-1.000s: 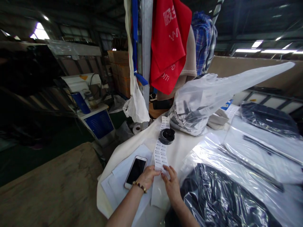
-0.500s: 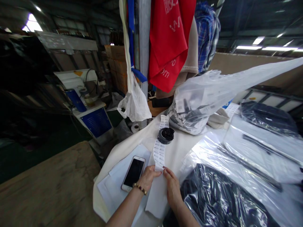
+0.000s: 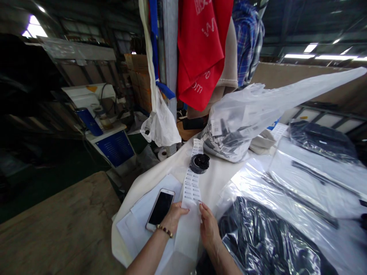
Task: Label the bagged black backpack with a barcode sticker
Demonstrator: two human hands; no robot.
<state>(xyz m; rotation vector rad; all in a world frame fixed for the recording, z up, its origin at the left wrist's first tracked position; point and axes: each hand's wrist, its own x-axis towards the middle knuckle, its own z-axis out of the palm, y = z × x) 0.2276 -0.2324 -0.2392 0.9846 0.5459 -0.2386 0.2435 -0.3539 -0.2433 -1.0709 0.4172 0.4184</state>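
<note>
A long white strip of printed label stickers runs toward me over the cloth-covered table, its near part blank backing. My left hand, with a beaded bracelet, grips the strip's left edge, thumb on top. At the right edge, my right hand pinches thumb and forefinger on what looks like a small label sticker, partly hidden by the fingertips. A dark tape roll with a black bunched thing inside sits on the strip farther up. Left of my left hand, a phone with a dark screen lies on white sheets.
Black goods in clear plastic lie close to my right arm. A clear bag of labels stands at the back. A post with a hanging white bag and red cloth rises behind the table.
The label strip has slid toward me, its blank end reaching lower. My left hand has shifted slightly left and down, its thumb farther from the right fingertips. The view has moved a little.
</note>
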